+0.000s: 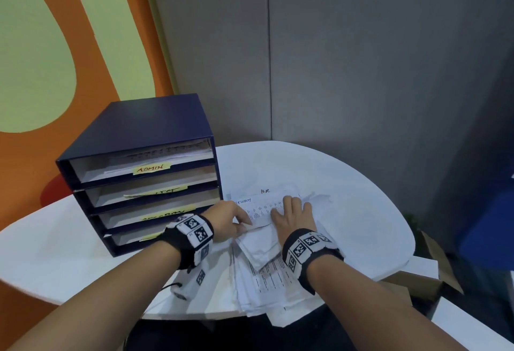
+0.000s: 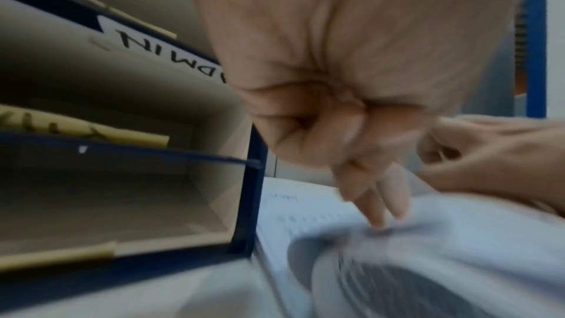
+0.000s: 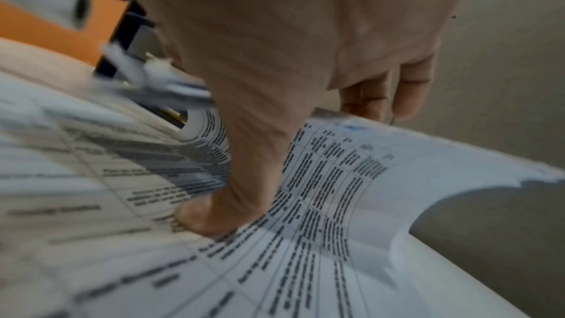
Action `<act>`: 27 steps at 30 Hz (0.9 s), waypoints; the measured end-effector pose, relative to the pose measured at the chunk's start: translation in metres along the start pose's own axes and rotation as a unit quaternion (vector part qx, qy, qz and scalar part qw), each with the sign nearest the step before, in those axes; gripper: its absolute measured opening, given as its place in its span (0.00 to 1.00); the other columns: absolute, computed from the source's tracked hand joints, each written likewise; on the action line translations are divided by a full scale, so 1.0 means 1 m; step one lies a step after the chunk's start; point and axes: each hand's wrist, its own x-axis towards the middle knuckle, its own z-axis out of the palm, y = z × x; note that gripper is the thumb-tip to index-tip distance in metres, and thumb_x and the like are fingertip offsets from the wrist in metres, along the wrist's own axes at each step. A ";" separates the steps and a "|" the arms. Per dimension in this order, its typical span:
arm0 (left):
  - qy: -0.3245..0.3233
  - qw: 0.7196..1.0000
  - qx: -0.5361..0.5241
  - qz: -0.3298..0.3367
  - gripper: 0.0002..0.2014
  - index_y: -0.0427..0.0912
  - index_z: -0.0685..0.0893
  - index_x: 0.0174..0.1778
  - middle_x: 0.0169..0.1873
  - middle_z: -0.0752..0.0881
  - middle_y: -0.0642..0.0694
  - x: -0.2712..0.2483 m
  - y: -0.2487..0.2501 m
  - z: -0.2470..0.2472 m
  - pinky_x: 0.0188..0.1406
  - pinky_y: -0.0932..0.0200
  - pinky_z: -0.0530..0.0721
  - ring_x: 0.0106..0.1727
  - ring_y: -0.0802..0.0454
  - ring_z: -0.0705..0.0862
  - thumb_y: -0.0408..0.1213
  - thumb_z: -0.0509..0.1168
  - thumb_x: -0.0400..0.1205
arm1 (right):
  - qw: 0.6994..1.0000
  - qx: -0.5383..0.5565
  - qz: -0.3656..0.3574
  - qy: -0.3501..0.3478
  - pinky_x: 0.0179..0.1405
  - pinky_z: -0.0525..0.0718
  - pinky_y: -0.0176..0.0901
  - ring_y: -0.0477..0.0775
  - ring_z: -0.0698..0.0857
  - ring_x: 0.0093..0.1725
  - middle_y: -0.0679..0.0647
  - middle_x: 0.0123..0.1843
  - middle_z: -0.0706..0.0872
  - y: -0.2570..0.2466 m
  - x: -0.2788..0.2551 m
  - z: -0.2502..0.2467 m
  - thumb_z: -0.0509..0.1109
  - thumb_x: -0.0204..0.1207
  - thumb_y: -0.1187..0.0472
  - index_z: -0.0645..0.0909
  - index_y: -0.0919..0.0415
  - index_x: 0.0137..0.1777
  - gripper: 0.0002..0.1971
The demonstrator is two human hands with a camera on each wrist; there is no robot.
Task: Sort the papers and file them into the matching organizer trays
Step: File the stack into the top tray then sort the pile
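A: Where are the papers?

B: A loose pile of papers (image 1: 264, 281) lies at the table's (image 1: 361, 211) near edge, some sheets hanging past it. A sheet headed "H.R." (image 1: 265, 191) lies farther in, toward the middle.

A: And the hands?

B: The left hand (image 1: 232, 218) pinches the left edge of a printed sheet (image 1: 258, 211) between thumb and fingers; the wrist view is blurred, but the fingers (image 2: 376, 204) curl down onto paper. The right hand (image 1: 292, 216) lies flat on the same sheet, fingers straight and spread, the thumb (image 3: 207, 217) pressing on the printed table.

A: The organizer?

B: The dark blue organizer (image 1: 144, 128) stands at the table's left edge, just beside the left hand, with 4 trays. The top one, labelled "ADMIN" (image 1: 151, 168), holds papers. The lower labels are yellow, partly hidden.
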 end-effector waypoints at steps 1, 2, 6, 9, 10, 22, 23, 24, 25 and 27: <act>-0.036 0.999 0.005 -0.002 0.16 0.53 0.92 0.53 0.53 0.91 0.59 0.000 0.003 -0.007 0.50 0.65 0.84 0.51 0.59 0.88 0.29 0.66 0.79 | 1.000 -0.010 0.000 0.002 0.63 0.67 0.55 0.61 0.67 0.65 0.60 0.65 0.67 0.000 -0.001 -0.001 0.57 0.80 0.59 0.70 0.55 0.71 0.19; -0.074 0.997 0.012 -0.010 0.21 0.53 0.92 0.53 0.53 0.91 0.59 0.000 0.008 -0.014 0.43 0.66 0.85 0.44 0.59 0.88 0.25 0.62 0.77 | 1.000 -0.011 -0.002 0.007 0.62 0.67 0.54 0.61 0.68 0.64 0.59 0.64 0.67 -0.001 -0.002 -0.001 0.56 0.80 0.61 0.74 0.56 0.67 0.17; -0.074 0.996 -0.043 -0.022 0.21 0.48 0.90 0.56 0.51 0.91 0.53 0.013 0.032 -0.036 0.38 0.61 0.85 0.37 0.53 0.86 0.23 0.57 0.80 | 0.999 0.019 -0.022 0.016 0.61 0.68 0.53 0.62 0.68 0.67 0.62 0.67 0.68 0.000 -0.001 0.001 0.53 0.82 0.64 0.73 0.60 0.66 0.16; 0.000 0.999 -0.004 -0.051 0.20 0.48 0.82 0.69 0.65 0.84 0.48 0.040 0.034 -0.030 0.53 0.60 0.83 0.57 0.50 0.86 0.29 0.58 0.82 | 0.997 0.056 -0.050 -0.021 0.63 0.70 0.54 0.64 0.73 0.69 0.65 0.70 0.72 0.002 0.003 0.002 0.52 0.82 0.66 0.68 0.64 0.69 0.16; 0.005 0.997 0.013 -0.074 0.23 0.48 0.77 0.74 0.70 0.80 0.46 0.047 0.031 -0.025 0.58 0.60 0.81 0.65 0.47 0.83 0.31 0.59 0.82 | 0.995 0.069 -0.059 -0.036 0.62 0.71 0.54 0.63 0.76 0.67 0.64 0.69 0.74 0.004 0.004 0.001 0.53 0.82 0.66 0.67 0.64 0.69 0.16; 0.068 0.970 0.204 -0.110 0.24 0.43 0.71 0.73 0.62 0.80 0.42 0.068 0.030 0.008 0.66 0.46 0.78 0.62 0.41 0.82 0.31 0.63 0.80 | 0.992 0.070 -0.055 -0.091 0.66 0.69 0.58 0.65 0.75 0.68 0.64 0.70 0.74 0.004 0.013 -0.004 0.59 0.81 0.61 0.65 0.63 0.72 0.20; 0.092 0.971 0.199 -0.096 0.21 0.43 0.74 0.71 0.61 0.80 0.42 0.065 0.029 0.004 0.61 0.47 0.82 0.60 0.40 0.83 0.29 0.63 0.80 | 0.992 0.068 -0.054 -0.091 0.66 0.69 0.57 0.65 0.75 0.68 0.64 0.70 0.73 0.004 0.013 -0.004 0.59 0.81 0.61 0.65 0.63 0.72 0.20; 0.112 0.971 0.193 -0.086 0.18 0.42 0.77 0.67 0.60 0.80 0.42 0.062 0.029 0.001 0.57 0.49 0.84 0.58 0.40 0.84 0.28 0.63 0.81 | 0.992 0.068 -0.053 -0.090 0.66 0.69 0.57 0.65 0.74 0.69 0.63 0.70 0.73 0.005 0.013 -0.004 0.60 0.81 0.60 0.65 0.63 0.73 0.21; 0.125 0.971 0.186 -0.080 0.15 0.42 0.81 0.63 0.58 0.82 0.42 0.058 0.028 -0.002 0.54 0.51 0.85 0.56 0.41 0.85 0.27 0.63 0.81 | 0.992 0.069 -0.052 -0.088 0.67 0.68 0.57 0.64 0.74 0.69 0.63 0.71 0.73 0.005 0.012 -0.003 0.60 0.81 0.60 0.64 0.62 0.73 0.22; 0.136 0.975 0.159 -0.077 0.10 0.44 0.85 0.55 0.54 0.84 0.43 0.052 0.026 -0.004 0.50 0.54 0.84 0.54 0.43 0.85 0.28 0.64 0.81 | 0.994 0.068 -0.050 -0.076 0.67 0.68 0.58 0.64 0.73 0.70 0.63 0.72 0.72 0.007 0.010 -0.005 0.61 0.80 0.60 0.62 0.61 0.75 0.24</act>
